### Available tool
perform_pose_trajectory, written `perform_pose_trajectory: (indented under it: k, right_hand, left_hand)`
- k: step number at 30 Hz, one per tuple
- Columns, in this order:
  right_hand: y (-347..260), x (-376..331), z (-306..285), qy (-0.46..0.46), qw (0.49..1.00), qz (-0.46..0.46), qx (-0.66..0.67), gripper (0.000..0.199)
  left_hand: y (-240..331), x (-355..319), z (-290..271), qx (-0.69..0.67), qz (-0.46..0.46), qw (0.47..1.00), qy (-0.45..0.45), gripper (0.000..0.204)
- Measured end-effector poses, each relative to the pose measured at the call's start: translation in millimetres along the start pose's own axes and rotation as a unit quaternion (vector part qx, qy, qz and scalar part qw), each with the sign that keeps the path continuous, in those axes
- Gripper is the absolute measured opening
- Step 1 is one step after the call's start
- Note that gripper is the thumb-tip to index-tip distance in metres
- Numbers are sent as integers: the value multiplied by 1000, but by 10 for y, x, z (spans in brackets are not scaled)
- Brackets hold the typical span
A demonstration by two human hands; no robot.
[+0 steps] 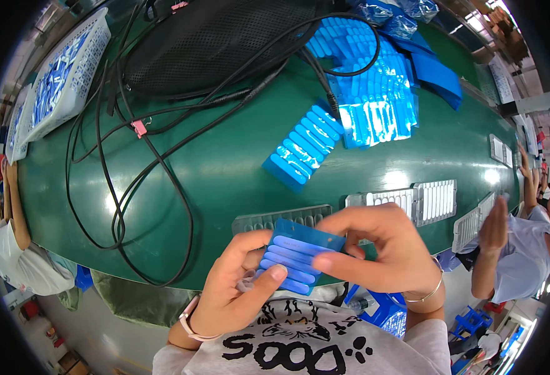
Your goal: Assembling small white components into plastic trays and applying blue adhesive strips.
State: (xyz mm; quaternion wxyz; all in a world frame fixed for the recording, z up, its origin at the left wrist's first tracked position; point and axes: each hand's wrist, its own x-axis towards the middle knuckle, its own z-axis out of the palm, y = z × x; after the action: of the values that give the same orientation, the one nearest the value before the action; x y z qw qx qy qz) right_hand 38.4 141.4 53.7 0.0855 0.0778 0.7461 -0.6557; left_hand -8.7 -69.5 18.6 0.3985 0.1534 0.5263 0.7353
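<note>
Close in front of me, my left hand grips a small blue film sheet by its left side, thumb across the front. Several rounded, oblong blue strips lie in a row on the sheet. My right hand has its thumb over the strips' right ends and its index finger bent at the sheet's upper right corner. Something whitish and crumpled shows in my left hand; its kind is unclear. Just beyond the hands, a clear slotted tray lies on the green table.
Trays with white strips lie to the right. A single blue sheet and a pile of them lie farther back. Black cables loop beside a black mesh bag. White baskets stand far left. Other people sit at both sides.
</note>
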Motion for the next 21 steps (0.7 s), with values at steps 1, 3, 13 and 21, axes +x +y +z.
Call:
perform_pose_trajectory:
  k: [1, 3, 13, 21]
  right_hand:
    - [-22, 18, -19, -49, 996, -3, -70, 13]
    - [4, 14, -19, 4, 999, -13, -51, 11]
    - [165, 45, -840, 224, 973, 30, 37, 21]
    - [269, 266, -1281, 466, 838, -151, -241, 17]
  left_hand:
    - [1, 13, 16, 3, 3, 1000, -3, 37]
    - [-24, 78, 52, 110, 29, 993, 39, 34]
    - [11, 327, 58, 162, 21, 983, 85, 16]
    - [4, 338, -116, -55, 51, 988, 137, 18]
